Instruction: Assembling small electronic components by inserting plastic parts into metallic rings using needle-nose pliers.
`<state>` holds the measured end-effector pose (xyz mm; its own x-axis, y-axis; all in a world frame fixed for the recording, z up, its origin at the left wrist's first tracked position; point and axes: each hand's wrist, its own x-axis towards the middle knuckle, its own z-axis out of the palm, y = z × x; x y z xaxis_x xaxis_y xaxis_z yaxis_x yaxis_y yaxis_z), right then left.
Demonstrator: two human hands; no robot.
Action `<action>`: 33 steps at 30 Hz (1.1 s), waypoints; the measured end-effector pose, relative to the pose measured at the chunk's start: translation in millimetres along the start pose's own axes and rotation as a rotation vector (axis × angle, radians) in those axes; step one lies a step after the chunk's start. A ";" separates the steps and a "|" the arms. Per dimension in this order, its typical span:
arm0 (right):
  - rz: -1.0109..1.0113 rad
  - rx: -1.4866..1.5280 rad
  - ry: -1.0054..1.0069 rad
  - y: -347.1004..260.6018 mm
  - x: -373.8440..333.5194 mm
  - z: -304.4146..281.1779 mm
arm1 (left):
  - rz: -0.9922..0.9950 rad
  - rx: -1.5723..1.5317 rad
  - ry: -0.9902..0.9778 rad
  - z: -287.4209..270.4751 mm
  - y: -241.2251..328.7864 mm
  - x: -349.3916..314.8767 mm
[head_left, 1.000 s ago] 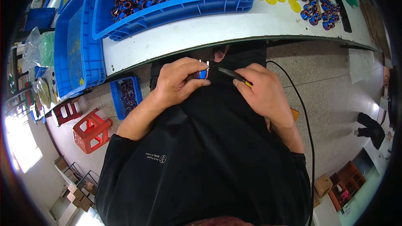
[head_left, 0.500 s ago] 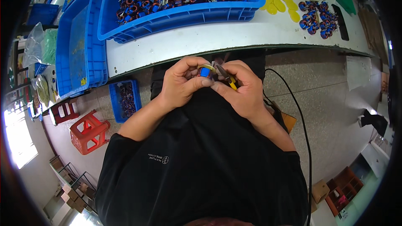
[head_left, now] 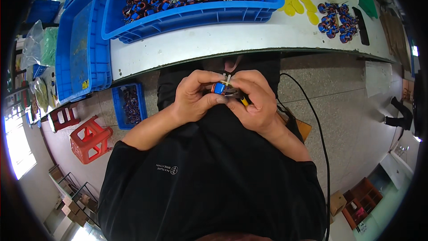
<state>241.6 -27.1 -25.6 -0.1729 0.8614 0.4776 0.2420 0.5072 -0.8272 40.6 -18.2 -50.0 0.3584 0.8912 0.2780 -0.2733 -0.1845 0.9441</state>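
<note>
Above my lap, my left hand pinches a small toroidal coil between thumb and fingers. The coil has copper-coloured windings and a blue band, and its bare metal leads point up, away from me. My right hand is closed around pliers with a yellow and dark handle, mostly covered by the palm. The right fingertips meet the coil's leads. The plier jaws lie low beside the coil, partly hidden by my fingers, so I cannot tell whether they touch it.
Beyond my hands, a large blue bin full of similar coils stands on the white table. Yellow discs, grouped coils and a black phone-like slab lie right. A blue crate and red stool stand left.
The pliers have turned, their jaws dropping from above the coil to beside it. The coil has tilted so its leads now stick up. Both hands sit slightly lower in view.
</note>
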 end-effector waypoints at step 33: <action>0.118 -0.351 -0.084 12.5 3.2 -19.8 | -0.382 -0.413 0.069 2.7 14.9 9.7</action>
<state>263.0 -17.5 -28.6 -0.1990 0.9164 0.3472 0.5749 0.3961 -0.7159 42.4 -13.5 -32.7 0.4447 0.8906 -0.0951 -0.4673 0.3213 0.8237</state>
